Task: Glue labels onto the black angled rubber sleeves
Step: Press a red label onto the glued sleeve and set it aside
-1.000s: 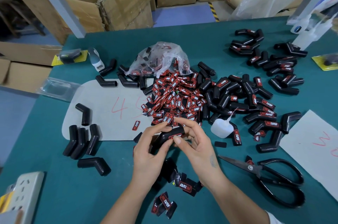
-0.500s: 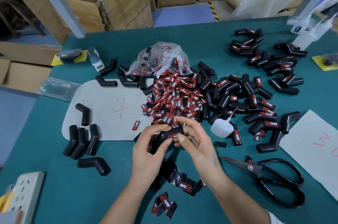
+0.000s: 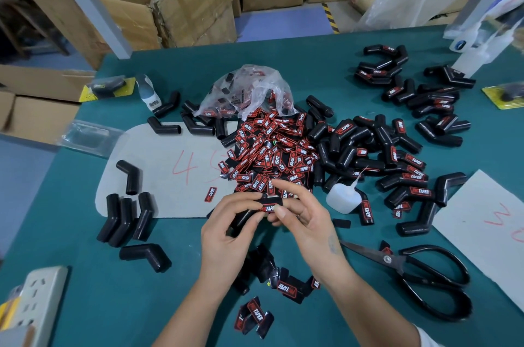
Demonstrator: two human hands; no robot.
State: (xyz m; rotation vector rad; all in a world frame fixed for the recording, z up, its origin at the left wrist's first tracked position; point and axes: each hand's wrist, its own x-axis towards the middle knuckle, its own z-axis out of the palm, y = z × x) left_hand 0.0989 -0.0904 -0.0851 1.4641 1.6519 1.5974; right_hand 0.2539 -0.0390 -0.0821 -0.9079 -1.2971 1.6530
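Left grip (image 3: 226, 233) holds black sleeve (image 3: 246, 216); right grip (image 3: 303, 222) pinches its "TAPER" label (image 3: 269, 207).

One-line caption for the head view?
Both hands press a red label onto a black angled sleeve above the table.

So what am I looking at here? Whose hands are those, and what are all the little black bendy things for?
There is no machine here. A person wears a camera on their head, so you look down at their own two hands and a green table. The left hand holds a black bent rubber sleeve. The right hand touches a red and black label on that sleeve. Behind the hands lies a big pile of labels. On the right are sleeves with labels on, and on the left are plain sleeves. A small glue bottle and black scissors lie nearby.
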